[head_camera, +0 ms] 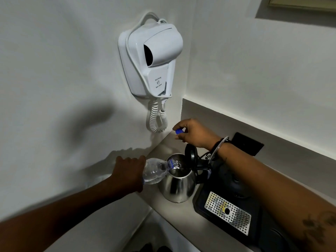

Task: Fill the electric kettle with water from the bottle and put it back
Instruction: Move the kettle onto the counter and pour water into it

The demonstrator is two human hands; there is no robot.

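White counter (pixel 183 213): your left hand (pixel 130 171) grips the tilted bottle (pixel 156 171); keep its neck over the kettle (pixel 177 184) while your right hand (pixel 194 132) pinches the cap (pixel 179 131).

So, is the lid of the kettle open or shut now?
Open. The black lid stands up behind the mouth of the kettle, and the bottle, tipped by the left hand, pours water inside.

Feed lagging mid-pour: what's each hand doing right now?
Left hand: closed around the clear plastic water bottle, tipped into the open steel kettle.
Right hand: pinching the small blue bottle cap.
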